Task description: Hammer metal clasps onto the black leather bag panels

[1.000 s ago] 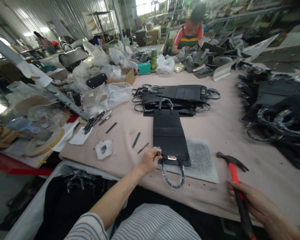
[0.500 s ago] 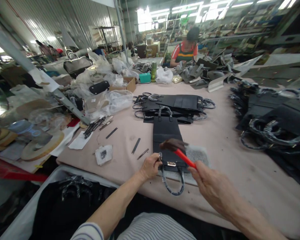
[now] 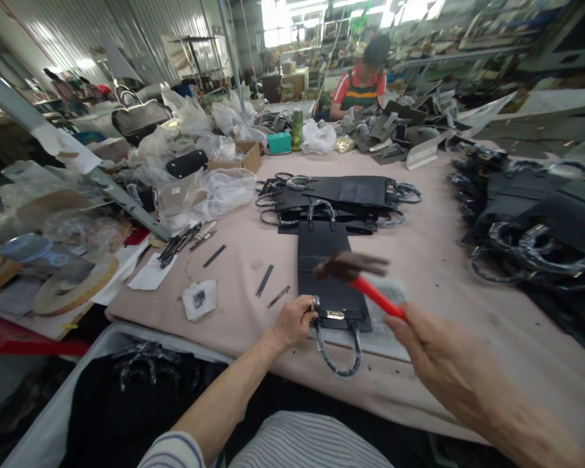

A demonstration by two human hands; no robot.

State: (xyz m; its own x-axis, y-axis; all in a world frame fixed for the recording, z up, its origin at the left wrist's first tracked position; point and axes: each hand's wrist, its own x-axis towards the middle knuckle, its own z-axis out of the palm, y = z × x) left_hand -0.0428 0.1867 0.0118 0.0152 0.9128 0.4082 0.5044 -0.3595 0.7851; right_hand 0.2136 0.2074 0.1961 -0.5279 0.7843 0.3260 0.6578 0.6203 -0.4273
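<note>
Metal piece (image 3: 316, 302): on the head view I've got it pinched in the left hand (image 3: 295, 323), a shiny little thing mostly lost behind the fingers, so I can't name it.
Hammer (image 3: 377, 296): red handle, right hand (image 3: 426, 341) closed firmly round it; the head is smeared and masks part of the black bag (image 3: 336, 296), and I can't judge the gap beneath.
Right forearm (image 3: 507, 403): blurred, running out at the lower right corner.
Slab (image 3: 392, 292): grey, peeking out right of the bag, which covers the rest.
Black bag: one, lying flat at mid-table, with two wrapped handles (image 3: 338, 372), one at each end, and one gold clasp (image 3: 335, 315) by the near edge.
Strips (image 3: 264, 281): I count two dark ones on the table (image 3: 244, 325), plus one thin rod (image 3: 279, 296), all left of the bag.
Stack (image 3: 365, 190): more black bags just beyond; the layers overlap too much for me to count. The pile on the right (image 3: 521, 188) is cut off by the frame.
Since a second ago: the hammer has come up from the table on the right to over the bag; half a second ago it was already there.
Left hand: holding the same spot at the bag's left edge throughout.
</note>
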